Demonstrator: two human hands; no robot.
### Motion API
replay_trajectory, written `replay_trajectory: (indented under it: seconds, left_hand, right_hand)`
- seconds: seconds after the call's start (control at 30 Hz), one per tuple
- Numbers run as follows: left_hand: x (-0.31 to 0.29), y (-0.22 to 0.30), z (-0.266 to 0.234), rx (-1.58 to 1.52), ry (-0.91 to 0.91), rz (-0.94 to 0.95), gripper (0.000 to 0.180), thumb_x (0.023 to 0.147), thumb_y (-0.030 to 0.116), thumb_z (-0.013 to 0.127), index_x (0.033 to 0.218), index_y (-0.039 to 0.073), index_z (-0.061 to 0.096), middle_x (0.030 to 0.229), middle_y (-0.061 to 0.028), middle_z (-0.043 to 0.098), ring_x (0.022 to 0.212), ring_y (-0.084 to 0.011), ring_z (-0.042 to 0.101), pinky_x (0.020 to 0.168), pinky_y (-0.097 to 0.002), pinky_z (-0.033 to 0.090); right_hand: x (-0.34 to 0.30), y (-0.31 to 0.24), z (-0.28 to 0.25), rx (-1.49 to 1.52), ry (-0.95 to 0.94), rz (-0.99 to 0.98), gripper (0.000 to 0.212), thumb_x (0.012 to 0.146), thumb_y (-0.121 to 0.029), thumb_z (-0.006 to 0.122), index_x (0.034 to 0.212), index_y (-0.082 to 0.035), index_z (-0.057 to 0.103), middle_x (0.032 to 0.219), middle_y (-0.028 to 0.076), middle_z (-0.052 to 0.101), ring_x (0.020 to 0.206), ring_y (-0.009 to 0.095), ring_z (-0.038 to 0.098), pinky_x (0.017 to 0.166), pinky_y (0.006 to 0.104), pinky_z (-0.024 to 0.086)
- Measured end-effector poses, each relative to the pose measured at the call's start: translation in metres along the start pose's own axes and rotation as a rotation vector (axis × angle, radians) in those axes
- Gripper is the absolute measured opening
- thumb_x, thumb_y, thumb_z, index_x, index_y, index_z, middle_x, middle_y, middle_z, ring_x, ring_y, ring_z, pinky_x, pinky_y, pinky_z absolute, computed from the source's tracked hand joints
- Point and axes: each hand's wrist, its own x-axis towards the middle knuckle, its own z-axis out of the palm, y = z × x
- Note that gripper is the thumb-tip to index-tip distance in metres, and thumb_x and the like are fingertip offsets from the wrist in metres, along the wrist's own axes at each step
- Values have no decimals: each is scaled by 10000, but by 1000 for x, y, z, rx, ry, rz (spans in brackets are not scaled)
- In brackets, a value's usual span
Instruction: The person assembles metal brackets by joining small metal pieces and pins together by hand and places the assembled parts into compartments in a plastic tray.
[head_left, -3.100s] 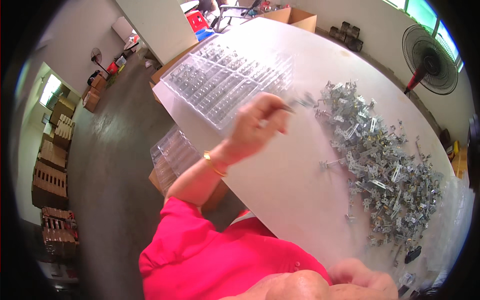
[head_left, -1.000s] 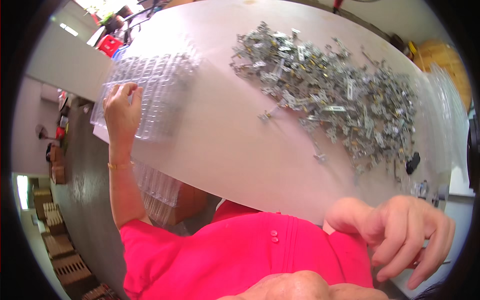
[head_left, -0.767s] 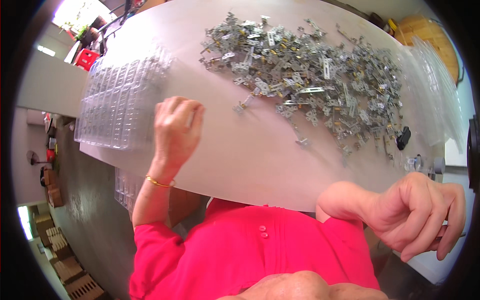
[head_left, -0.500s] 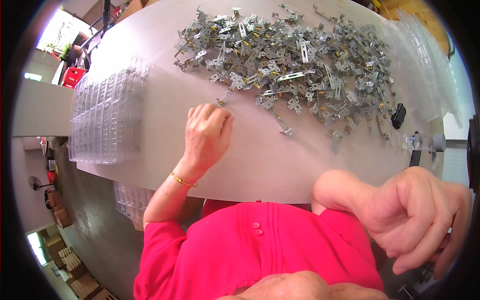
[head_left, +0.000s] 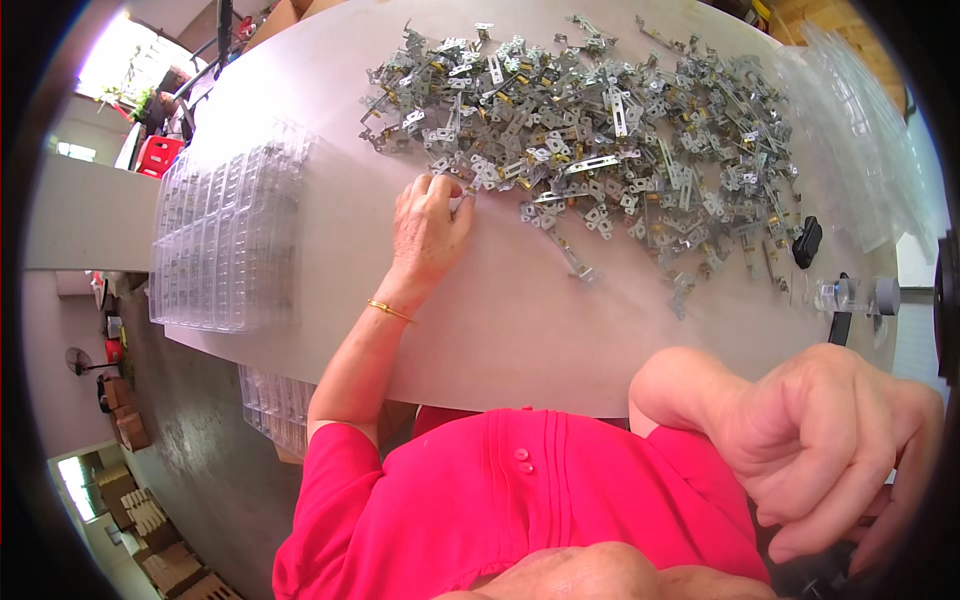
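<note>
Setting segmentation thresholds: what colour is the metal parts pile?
The metal parts pile is silver-grey with yellowish bits; head view shows best.

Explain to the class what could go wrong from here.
The metal parts lie jumbled over one another, so the left hand, at their near edge, might drag neighbours along if it lifts one. The clear plastic trays reach the left edge of the table, so a bump could tip them off.

Bright pink-red blouse (head_left: 440,490) (gold bracelet (head_left: 389,310)).
</note>
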Motion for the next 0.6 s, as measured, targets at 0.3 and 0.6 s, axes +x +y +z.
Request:
replay_trajectory:
  seconds: [0.3,0.6]
  left_hand:
    - [1,3,2,-84,78,77,90,867,119,702,915,54,661,863,-97,641,855,-295,619,824,-408,472]
    - [0,5,-4,-162,183,75,81,858,70,693,909,60,631,862,-93,656,815,-273,632,785,-393,477]
  right_hand:
    - [-4,11,5,-31,56,-52,282,824,124,526,606,-5,650,686,29,681,419,175,597,343,268,438]
    - [-4,12,5,-45,81,-49,280,834,133,554,605,11,658,704,25,683,427,178,596,345,270,442]
